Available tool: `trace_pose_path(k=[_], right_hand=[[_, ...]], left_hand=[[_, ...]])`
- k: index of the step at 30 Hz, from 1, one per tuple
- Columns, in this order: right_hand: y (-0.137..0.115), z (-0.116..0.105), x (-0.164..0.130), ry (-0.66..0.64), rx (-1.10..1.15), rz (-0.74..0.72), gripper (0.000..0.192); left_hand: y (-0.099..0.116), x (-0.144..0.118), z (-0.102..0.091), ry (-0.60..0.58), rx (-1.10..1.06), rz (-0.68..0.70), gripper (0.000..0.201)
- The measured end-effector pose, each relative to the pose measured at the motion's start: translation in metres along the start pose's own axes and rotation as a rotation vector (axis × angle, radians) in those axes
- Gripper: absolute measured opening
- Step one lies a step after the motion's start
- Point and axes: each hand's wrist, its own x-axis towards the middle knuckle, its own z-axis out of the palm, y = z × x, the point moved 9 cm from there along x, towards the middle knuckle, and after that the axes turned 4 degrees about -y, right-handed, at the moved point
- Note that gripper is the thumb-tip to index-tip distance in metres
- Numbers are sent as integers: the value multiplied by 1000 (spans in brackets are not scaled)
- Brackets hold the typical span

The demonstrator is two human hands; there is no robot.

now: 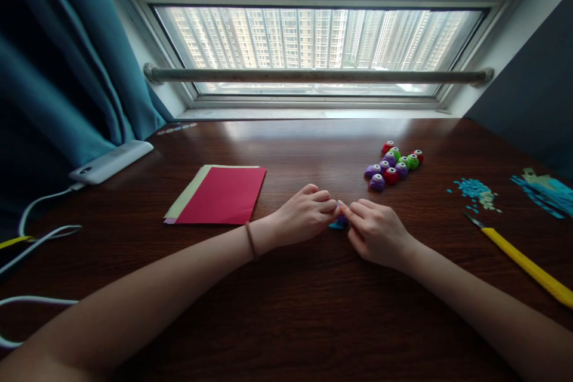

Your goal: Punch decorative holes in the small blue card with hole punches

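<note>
Both hands meet at the middle of the dark wooden tabletop [286, 310], fingertips together over a small blue piece [336, 224] that lies on the wood just beneath them. The left hand [307, 213] has its fingers curled and pinched toward the right hand [375, 231], whose fingers pinch back; they seem to grip the blue piece between them, though most of it is hidden. A stack of red paper [221, 194] lies to the left, well apart, its edges roughly square to the tabletop. Beyond the right hand sits a cluster of small punches [393, 166], near but not touching. Farther right lie blue paper scraps [474, 191] and a yellow knife [523, 262]. Bare wood stretches in front of the forearms.
</note>
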Motion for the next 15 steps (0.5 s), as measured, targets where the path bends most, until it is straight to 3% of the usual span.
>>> trace_pose_path(k=[15], right_hand=[[2, 4, 1, -55, -9, 25, 44]], left_hand=[[4, 13, -3, -22, -75, 116, 13]])
